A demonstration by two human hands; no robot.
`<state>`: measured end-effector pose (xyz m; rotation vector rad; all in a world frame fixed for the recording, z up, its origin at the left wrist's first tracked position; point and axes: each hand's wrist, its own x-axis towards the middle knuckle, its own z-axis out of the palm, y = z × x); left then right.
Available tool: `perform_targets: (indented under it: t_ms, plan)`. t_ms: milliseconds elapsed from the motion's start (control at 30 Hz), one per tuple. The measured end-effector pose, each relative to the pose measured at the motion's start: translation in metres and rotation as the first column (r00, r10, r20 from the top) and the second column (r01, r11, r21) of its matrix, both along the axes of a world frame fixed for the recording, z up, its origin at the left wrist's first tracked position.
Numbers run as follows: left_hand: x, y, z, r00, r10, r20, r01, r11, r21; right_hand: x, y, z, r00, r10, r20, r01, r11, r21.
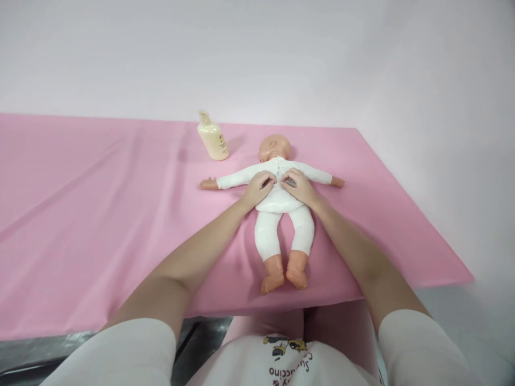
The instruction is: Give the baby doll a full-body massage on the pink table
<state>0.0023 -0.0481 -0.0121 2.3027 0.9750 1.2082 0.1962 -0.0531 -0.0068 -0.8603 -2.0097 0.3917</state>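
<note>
A baby doll [281, 206] lies face down on the surface [100, 214], near its right edge and close to the front edge. Its long axis runs from the front edge toward the back edge: the head points to the back, the bare feet to the front. Both arms stretch out sideways, toward the left and right edges.

The left hand [260, 187] and the right hand [298, 185] rest on the doll's back, side by side. The fingers of each are curled together and pinch the white garment along its middle seam.

The surface is covered by a smooth pink cloth with soft creases. A pale, plain wall stands behind the back edge and to the right.

The doll is glossy peach plastic, dressed in soft white knit. A cream plastic bottle [213, 139] with a rounded body stands near the back edge, left of the doll's head.
</note>
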Motion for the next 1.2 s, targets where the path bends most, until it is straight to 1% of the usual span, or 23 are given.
perform_targets:
  t_ms: [167,733,1200]
  plan:
    - [0.0000,-0.0007,0.0003,1.000,-0.012,0.018,0.011,1.000,0.019,-0.0001,0.0004,-0.0005,1.000,0.002,-0.002,-0.002,1.000,0.002]
    - [-0.0002,-0.0002,-0.0004,1.000,-0.007,0.014,0.007,1.000,0.021,-0.0001,0.0000,-0.0004,1.000,-0.011,0.001,0.011,1.000,-0.011]
    - [0.0004,-0.0003,0.0002,1.000,0.001,0.004,-0.001,1.000,-0.011,0.0000,-0.0006,0.0014,1.000,-0.008,0.007,0.008,1.000,-0.014]
